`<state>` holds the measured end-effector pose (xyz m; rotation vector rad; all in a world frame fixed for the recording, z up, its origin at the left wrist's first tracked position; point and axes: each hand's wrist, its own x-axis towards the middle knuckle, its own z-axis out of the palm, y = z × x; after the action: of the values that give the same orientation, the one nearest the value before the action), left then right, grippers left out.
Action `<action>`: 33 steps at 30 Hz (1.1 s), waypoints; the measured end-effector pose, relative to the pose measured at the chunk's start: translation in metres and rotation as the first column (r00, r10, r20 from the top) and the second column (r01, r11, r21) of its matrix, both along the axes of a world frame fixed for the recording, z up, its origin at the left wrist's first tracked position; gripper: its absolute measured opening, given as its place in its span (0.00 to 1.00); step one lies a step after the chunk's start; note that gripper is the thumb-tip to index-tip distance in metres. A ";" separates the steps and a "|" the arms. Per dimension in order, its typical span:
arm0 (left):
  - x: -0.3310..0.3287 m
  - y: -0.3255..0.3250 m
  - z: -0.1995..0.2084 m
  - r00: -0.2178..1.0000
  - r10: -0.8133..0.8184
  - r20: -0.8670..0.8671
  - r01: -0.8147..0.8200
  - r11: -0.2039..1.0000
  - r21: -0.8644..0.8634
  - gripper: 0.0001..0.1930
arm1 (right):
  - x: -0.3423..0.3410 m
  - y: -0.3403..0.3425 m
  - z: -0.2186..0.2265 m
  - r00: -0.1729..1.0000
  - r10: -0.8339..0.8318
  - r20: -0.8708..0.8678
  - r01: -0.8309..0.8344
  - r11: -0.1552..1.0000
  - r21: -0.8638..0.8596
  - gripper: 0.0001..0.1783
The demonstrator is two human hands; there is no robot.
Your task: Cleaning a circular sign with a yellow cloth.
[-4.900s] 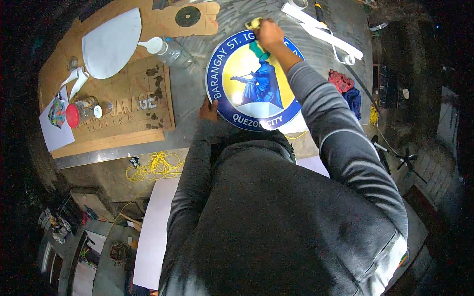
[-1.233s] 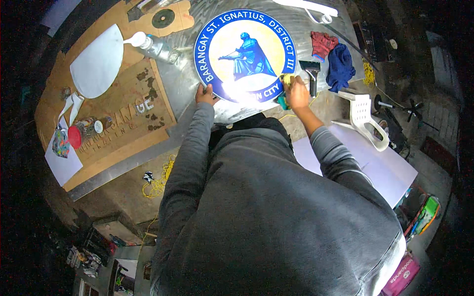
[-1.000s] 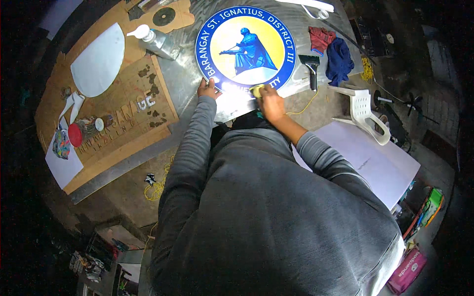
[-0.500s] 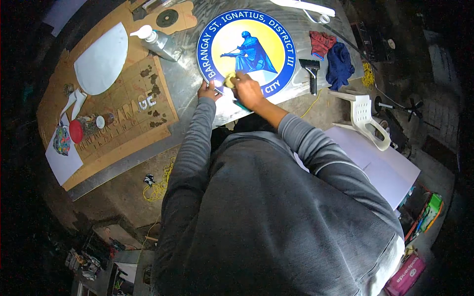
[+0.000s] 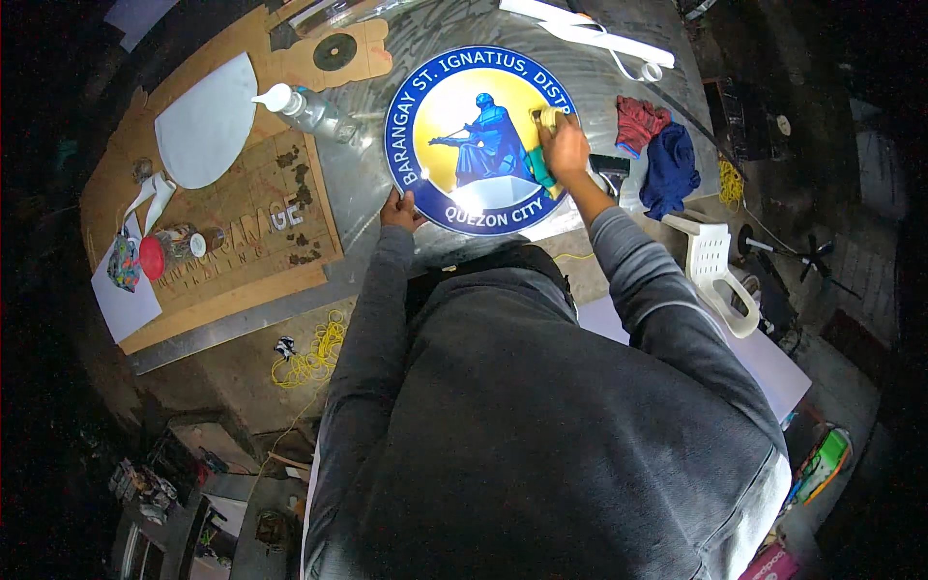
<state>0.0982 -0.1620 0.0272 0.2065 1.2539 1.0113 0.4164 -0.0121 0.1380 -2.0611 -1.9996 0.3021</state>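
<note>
A round sign with a blue lettered border and a yellow centre showing a seated blue figure lies on the metal table. My left hand grips its lower left rim, fingers at the edge. Over the sign's right side, my right hand is closed around a yellow-and-green bundle that looks like a bunched cloth. Its yellow end pokes out ahead of the fingers and green hangs below them; the palm hides the rest. Just right of that hand is a black squeegee, partly covered by my arm.
Left of the sign stands a clear pump bottle. Beyond it, a cutting disc rests on cardboard. Red and dark blue cloths lie at the table's right edge, near a white plastic chair. White strips lie behind.
My right hand has slid the yellow-and-green bundle from the sign's lower left to its right side. The left hand remains at the lower left rim.
</note>
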 end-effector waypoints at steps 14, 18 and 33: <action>0.023 0.007 0.039 0.959 0.030 -0.282 -0.016 0.999 0.050 0.26 | -0.087 0.025 -0.021 0.912 0.232 -0.337 -0.253 0.967 -0.019 0.11; 0.011 -0.007 0.004 0.932 0.047 -0.359 0.028 0.979 0.201 0.22 | -0.075 0.113 -0.025 0.980 0.181 -0.080 -0.170 0.977 0.129 0.12; 0.017 0.005 0.024 0.794 -0.218 -0.568 0.183 0.976 -0.118 0.19 | -0.148 0.128 -0.032 0.895 0.446 -0.015 -0.444 0.894 0.064 0.15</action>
<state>0.1156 -0.1570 0.0517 0.6300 1.7703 0.7418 0.2688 0.1156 0.1057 -1.5299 -2.4150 0.3487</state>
